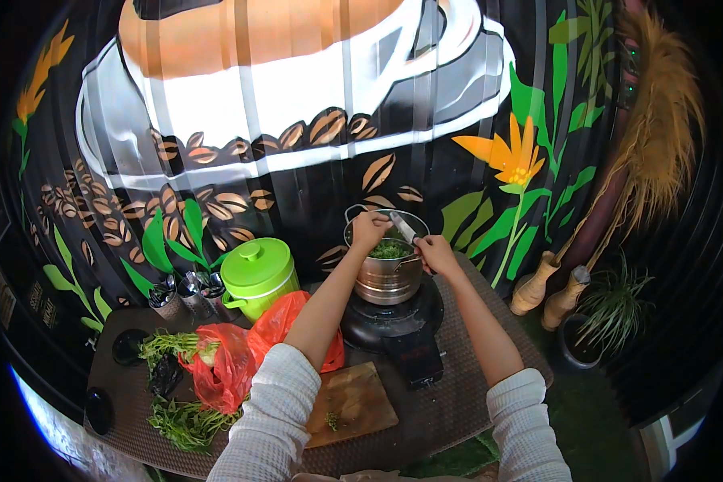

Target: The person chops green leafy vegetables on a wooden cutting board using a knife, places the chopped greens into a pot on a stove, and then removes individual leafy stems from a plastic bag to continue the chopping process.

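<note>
A steel pot (pixel 377 287) with chopped leafy greens (pixel 389 250) inside sits on a black portable gas stove (pixel 363 328). My right hand (pixel 438 255) is closed at the pot's right side. It grips what looks like a knife (pixel 404 227), whose broad grey blade points up and left over the pot's opening. My left hand (pixel 371 230) is over the pot's left rim, fingers bent and pinched close to the blade; anything between them is too small to make out. A wooden cutting board (pixel 357 398) with a few green scraps lies nearer me.
Left of the stove are red plastic bags (pixel 221 373), leafy stalks (pixel 189 426), a green lidded bucket (pixel 257 277) and utensil holders (pixel 194 297). A painted wall (pixel 297 193) rises behind the table (pixel 474 353). Vases (pixel 534 285) and a potted plant (pixel 582 341) stand right.
</note>
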A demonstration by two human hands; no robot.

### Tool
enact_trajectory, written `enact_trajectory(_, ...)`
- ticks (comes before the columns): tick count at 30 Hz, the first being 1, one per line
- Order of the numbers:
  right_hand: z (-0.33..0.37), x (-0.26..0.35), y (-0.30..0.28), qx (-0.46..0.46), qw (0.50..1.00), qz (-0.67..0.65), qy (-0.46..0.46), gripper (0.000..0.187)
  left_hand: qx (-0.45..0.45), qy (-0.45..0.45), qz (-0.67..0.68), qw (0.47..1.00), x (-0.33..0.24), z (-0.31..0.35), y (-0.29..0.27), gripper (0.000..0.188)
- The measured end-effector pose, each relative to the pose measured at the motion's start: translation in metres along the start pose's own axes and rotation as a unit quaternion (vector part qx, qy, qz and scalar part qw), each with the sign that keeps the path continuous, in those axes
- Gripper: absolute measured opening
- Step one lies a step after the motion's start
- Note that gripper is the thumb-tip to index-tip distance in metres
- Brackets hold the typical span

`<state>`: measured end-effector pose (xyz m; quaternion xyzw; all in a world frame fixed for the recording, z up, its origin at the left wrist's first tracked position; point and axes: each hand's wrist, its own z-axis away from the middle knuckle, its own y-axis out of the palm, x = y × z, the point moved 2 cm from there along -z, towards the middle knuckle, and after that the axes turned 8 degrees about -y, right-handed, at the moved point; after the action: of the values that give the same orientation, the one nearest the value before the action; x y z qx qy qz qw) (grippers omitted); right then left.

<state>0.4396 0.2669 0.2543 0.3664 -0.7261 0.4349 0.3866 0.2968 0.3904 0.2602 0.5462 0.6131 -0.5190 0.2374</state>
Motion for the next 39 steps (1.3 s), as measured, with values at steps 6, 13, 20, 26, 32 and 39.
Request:
enact_trajectory(6, 0.001, 0.015, 0.019, 0.018, 0.990, -0.133, 0.038, 0.032, 0.028, -0.105, 0.108, 0.988, 0.032, -0.010, 0.013, 0.060)
enact_trajectory(13, 0.007, 0.008, 0.013, -0.010, 0.992, -0.126, 0.027, 0.032, -0.071, -0.155, 0.011, 0.985, 0.021, 0.010, -0.005, 0.018)
enact_trajectory(20, 0.005, 0.012, 0.023, -0.018, 0.994, -0.107, 0.013, 0.032, -0.029, -0.080, -0.016, 0.996, 0.016, 0.004, -0.011, 0.022)
enact_trajectory(26, 0.008, 0.015, 0.030, -0.023, 0.992, -0.124, 0.028, 0.031, 0.004, -0.022, 0.139, 0.990, 0.023, 0.005, 0.001, 0.042)
enact_trajectory(32, 0.023, 0.008, 0.023, -0.021, 0.968, -0.243, 0.066, 0.028, 0.093, -0.020, 0.120, 0.988, 0.004, 0.030, 0.007, 0.066)
enact_trajectory(39, 0.032, 0.014, 0.030, -0.053, 0.979, -0.192, 0.044, 0.030, -0.045, -0.045, 0.107, 0.992, 0.004, 0.052, -0.032, 0.015)
